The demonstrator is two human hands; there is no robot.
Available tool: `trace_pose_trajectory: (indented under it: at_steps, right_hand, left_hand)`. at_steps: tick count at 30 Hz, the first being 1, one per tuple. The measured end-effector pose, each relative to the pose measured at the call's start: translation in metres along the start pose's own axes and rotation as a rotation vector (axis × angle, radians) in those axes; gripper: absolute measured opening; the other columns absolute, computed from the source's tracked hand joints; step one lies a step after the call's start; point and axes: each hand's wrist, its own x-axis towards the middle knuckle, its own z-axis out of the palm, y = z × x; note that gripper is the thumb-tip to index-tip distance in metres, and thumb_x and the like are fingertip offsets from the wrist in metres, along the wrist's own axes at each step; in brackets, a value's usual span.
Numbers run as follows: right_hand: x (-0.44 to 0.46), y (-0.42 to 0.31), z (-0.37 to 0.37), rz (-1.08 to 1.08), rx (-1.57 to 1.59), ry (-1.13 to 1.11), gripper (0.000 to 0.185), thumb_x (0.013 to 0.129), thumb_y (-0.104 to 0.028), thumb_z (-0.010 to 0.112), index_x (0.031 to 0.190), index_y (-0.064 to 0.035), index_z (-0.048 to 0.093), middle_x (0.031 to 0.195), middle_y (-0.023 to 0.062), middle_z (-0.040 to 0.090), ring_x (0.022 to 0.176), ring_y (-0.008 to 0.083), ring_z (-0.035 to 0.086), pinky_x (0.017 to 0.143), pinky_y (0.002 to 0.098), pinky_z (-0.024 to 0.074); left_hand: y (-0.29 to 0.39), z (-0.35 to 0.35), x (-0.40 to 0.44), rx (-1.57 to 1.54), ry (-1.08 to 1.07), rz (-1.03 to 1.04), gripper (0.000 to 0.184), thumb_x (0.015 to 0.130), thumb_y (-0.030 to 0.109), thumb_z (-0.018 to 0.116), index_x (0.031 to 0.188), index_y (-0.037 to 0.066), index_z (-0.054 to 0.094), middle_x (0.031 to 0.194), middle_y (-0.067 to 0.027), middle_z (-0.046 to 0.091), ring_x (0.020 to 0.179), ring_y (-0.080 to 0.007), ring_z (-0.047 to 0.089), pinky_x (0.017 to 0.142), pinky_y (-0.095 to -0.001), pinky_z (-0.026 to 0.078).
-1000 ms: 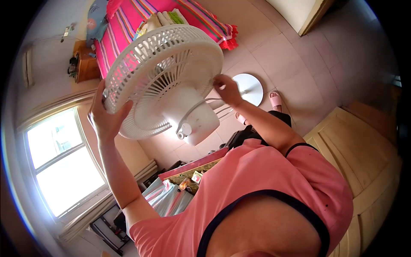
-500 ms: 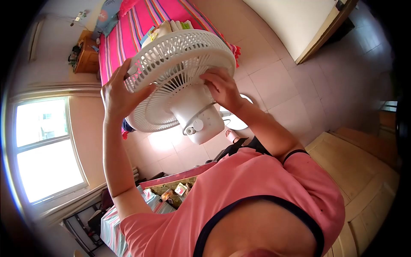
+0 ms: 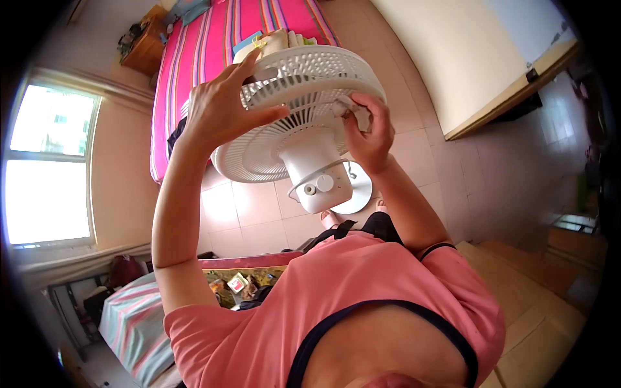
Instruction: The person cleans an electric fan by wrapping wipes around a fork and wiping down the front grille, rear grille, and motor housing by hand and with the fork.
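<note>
A white standing fan [image 3: 317, 165] rises in front of me with the back of its slotted round cage towards me. A knob and a loop of cord show on its motor housing. My left hand [image 3: 223, 107] grips the cage's rim at the upper left, fingers over the outer edge and thumb across the back. At the right side of the cage my right hand [image 3: 370, 132] is closed, pinching a small crumpled white cloth [image 3: 343, 105] against the slats. Part of the cloth is hidden by the fingers. The fan's round white base [image 3: 356, 197] stands on the floor by my feet.
Beyond the fan is a bed with a pink striped cover [image 3: 194, 71], with folded items [image 3: 278, 42] on it. A window [image 3: 48, 161] is at left and a pale door [image 3: 446, 64] at upper right. Beside me are a low table with small packages [image 3: 238, 282] and cardboard [image 3: 537, 310].
My right hand has moved outward along the cage towards its right edge, and the white cloth now shows. The view has shifted, so the fan appears farther right. My left hand stays at the rim.
</note>
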Motion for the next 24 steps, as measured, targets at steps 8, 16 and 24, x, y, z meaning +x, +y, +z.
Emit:
trace_pose_trajectory:
  at_steps: [8,16,24]
  right_hand:
    - [0.017,0.022,0.005,-0.569,-0.428,-0.269,0.041,0.066,0.001,0.067,0.104,-0.0140,0.068,0.092,0.0027,0.056,0.078,0.0198,0.055,0.071,0.0333,0.0442]
    - [0.024,-0.002,0.035,-0.612,-0.240,-0.431,0.035,0.065,0.000,0.068,0.098,-0.0111,0.069,0.087,0.0020,0.057,0.077,0.0200,0.058,0.068,0.0338,0.0483]
    - [0.031,-0.021,0.039,-0.623,-0.219,-0.555,0.034,0.066,-0.001,0.067,0.098,-0.0082,0.069,0.088,0.0021,0.057,0.074,0.0207,0.059,0.064,0.0331,0.0503]
  left_hand:
    - [-0.035,0.011,-0.051,-0.080,0.099,-0.156,0.102,0.059,0.057,0.078,0.140,0.010,0.039,0.120,-0.0130,0.059,0.100,-0.0278,0.064,0.084,-0.0406,0.051]
    - [-0.041,0.014,-0.057,-0.116,0.188,-0.150,0.090,0.058,0.054,0.078,0.134,0.014,0.049,0.116,-0.0103,0.061,0.091,-0.0270,0.066,0.080,-0.0373,0.052]
    - [-0.035,0.011,-0.060,-0.182,0.129,-0.167,0.087,0.060,0.045,0.079,0.136,0.016,0.047,0.118,-0.0122,0.060,0.099,-0.0275,0.064,0.087,-0.0385,0.049]
